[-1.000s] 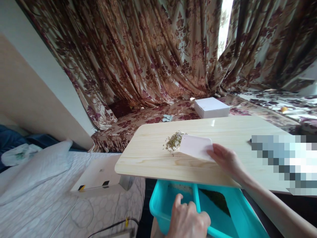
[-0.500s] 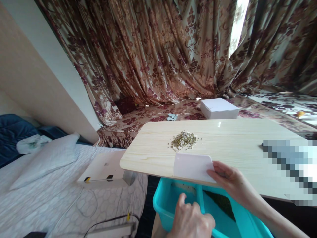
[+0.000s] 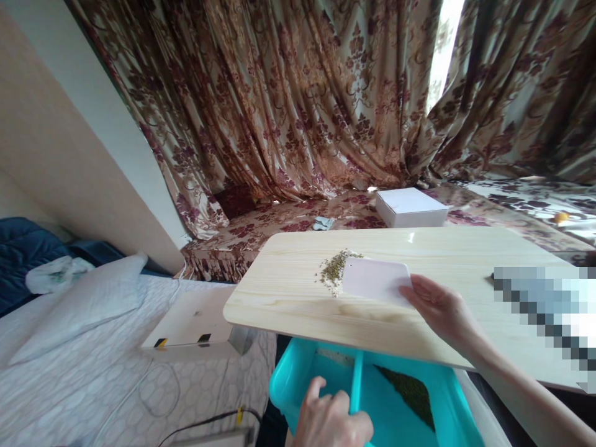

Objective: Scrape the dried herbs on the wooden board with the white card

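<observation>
My right hand (image 3: 433, 301) pinches the right edge of a thin white plastic scraper (image 3: 376, 279). The scraper lies over the right part of a small pile of greenish seeds or grains (image 3: 334, 270) mixed with white bits on the pale wooden tabletop (image 3: 279, 292). My left hand (image 3: 331, 416) is closed on the near side of a teal divided bin (image 3: 291, 366), by its divider; the exact grip is partly hidden. Some pale grains lie in the bin's left compartment, and a mass of green grains (image 3: 412, 391) sits in the right one.
A white box (image 3: 412, 208) and a small folded cloth (image 3: 323, 223) lie behind the table. To the left is a bed with a pillow (image 3: 88, 304), a white case (image 3: 190, 320) and cables. A blurred-out object (image 3: 540, 304) rests on the table's right side.
My right hand has moved the scraper up and away from the table's near edge, onto the pile's right side. My left hand and the teal bin have shifted left.
</observation>
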Action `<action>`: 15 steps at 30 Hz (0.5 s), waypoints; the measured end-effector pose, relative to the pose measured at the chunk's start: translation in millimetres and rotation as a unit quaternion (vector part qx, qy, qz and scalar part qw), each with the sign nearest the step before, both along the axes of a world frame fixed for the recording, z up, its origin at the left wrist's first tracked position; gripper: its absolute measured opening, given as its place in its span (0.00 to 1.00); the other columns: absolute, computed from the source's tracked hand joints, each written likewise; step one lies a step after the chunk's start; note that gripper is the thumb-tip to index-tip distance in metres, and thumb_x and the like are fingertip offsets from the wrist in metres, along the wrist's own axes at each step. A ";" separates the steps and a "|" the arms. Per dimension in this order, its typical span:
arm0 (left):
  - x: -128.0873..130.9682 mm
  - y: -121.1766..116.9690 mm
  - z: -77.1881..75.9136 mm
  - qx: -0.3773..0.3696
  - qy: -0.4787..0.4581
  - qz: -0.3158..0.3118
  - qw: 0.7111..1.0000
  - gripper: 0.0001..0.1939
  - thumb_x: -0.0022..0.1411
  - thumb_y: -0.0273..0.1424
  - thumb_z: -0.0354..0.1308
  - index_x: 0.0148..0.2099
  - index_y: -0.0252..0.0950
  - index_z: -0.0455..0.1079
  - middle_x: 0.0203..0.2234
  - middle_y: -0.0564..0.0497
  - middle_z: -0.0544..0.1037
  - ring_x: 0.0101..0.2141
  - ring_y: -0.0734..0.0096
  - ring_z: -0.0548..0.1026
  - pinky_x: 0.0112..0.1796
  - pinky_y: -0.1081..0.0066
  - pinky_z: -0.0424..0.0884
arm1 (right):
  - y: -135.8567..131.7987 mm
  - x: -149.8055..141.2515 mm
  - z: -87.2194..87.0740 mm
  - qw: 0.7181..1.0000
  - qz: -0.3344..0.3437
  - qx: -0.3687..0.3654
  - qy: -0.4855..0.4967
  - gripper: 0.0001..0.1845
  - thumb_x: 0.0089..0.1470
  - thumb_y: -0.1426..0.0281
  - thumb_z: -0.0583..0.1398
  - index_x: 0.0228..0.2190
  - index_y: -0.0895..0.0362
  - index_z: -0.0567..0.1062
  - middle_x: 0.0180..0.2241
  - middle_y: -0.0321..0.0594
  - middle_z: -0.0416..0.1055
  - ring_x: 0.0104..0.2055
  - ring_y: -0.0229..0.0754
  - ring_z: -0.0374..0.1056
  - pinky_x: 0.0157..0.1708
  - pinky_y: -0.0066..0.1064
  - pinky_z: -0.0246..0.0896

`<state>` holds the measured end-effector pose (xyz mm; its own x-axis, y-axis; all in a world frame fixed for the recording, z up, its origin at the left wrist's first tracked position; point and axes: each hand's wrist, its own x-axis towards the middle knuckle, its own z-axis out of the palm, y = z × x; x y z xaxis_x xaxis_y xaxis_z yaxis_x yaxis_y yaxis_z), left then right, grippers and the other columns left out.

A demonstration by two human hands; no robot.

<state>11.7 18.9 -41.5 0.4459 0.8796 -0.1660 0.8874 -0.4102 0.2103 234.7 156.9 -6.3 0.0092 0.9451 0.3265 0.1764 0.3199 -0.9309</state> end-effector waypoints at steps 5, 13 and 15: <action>-10.7 -11.3 -1.3 0.023 -0.028 0.022 0.999 0.05 0.59 0.31 0.56 0.35 0.45 0.74 0.26 0.53 0.73 0.28 0.67 0.72 0.52 0.61 0.54 | 8.7 -16.4 -4.5 0.999 0.022 0.004 -0.036 0.11 0.45 0.59 0.61 0.24 0.54 0.73 0.25 0.37 0.77 0.29 0.43 0.72 0.30 0.32 0.69; -30.0 -9.0 20.2 -0.049 -0.031 0.104 0.993 0.08 0.52 0.36 0.64 0.35 0.43 0.73 0.30 0.54 0.73 0.35 0.64 0.72 0.52 0.59 0.55 | 10.0 -15.7 1.0 0.998 -0.012 0.017 -0.061 0.11 0.44 0.59 0.61 0.26 0.54 0.75 0.24 0.38 0.76 0.32 0.46 0.73 0.31 0.33 0.69; -33.4 -9.2 23.8 -0.048 -0.035 0.133 0.989 0.09 0.51 0.37 0.65 0.34 0.42 0.73 0.31 0.53 0.73 0.37 0.63 0.72 0.53 0.59 0.54 | 7.8 -15.3 1.8 0.998 -0.006 0.020 -0.066 0.11 0.44 0.59 0.61 0.26 0.54 0.75 0.24 0.38 0.76 0.31 0.45 0.73 0.30 0.32 0.69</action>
<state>-21.7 9.7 -17.7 0.2142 0.9492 -0.2306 0.9432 -0.1396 0.3016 219.4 164.7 -4.5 -0.0250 0.9312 0.3636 0.3012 0.3539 -0.8855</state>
